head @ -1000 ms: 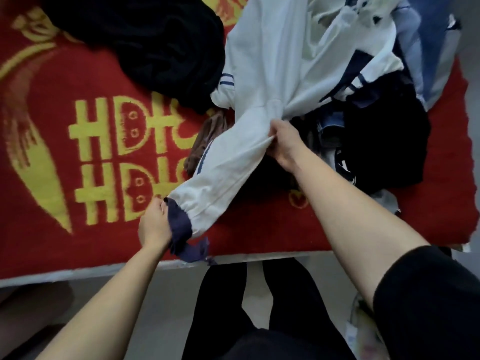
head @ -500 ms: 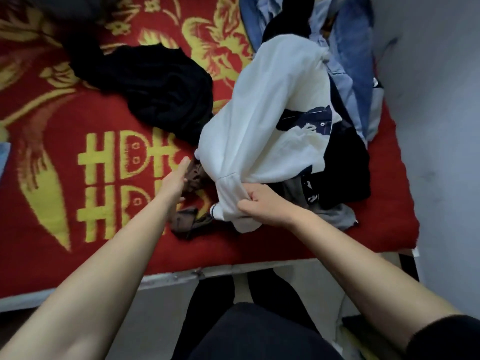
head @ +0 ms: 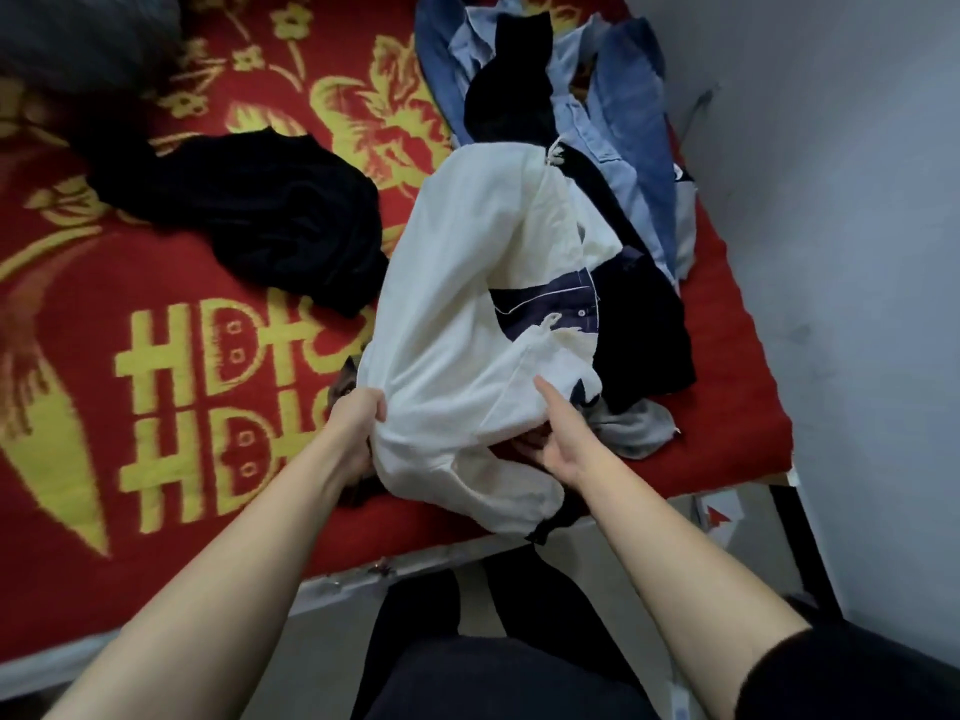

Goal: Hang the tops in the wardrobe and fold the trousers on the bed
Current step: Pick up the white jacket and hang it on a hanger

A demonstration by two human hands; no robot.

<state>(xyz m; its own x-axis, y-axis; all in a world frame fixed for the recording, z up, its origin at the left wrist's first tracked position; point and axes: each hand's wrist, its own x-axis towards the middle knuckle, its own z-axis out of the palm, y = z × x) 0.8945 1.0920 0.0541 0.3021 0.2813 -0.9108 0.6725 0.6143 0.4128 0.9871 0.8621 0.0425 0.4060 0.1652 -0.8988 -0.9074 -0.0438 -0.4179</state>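
The white top point(head: 467, 304) lies in a soft, rumpled mound on the bed point(head: 156, 511), near the front edge and on top of a pile of other clothes. Its cloth looks thin and smooth, with a dark navy panel point(head: 545, 304) edged in white piping across the middle and a gathered dark cuff hanging over the bed's edge.

The left hand point(head: 358, 423) grips the top's left edge, fingers curled tight into a bunched fold. The right hand point(head: 558, 444) is at the top's lower right. Its index finger lies straight on the white cloth while the other fingers reach under a fold, and I cannot tell whether it actually pinches the fabric.

The bed carries a thick red blanket woven with yellow flowers and blocky characters. A crumpled black garment point(head: 270, 220) sits to the left of the top, apart from it. Blue denim pieces point(head: 623, 148) stretch along the grey wall point(head: 831, 252) behind it, and a grey cloth point(head: 634, 423) pokes out just beside the right hand.
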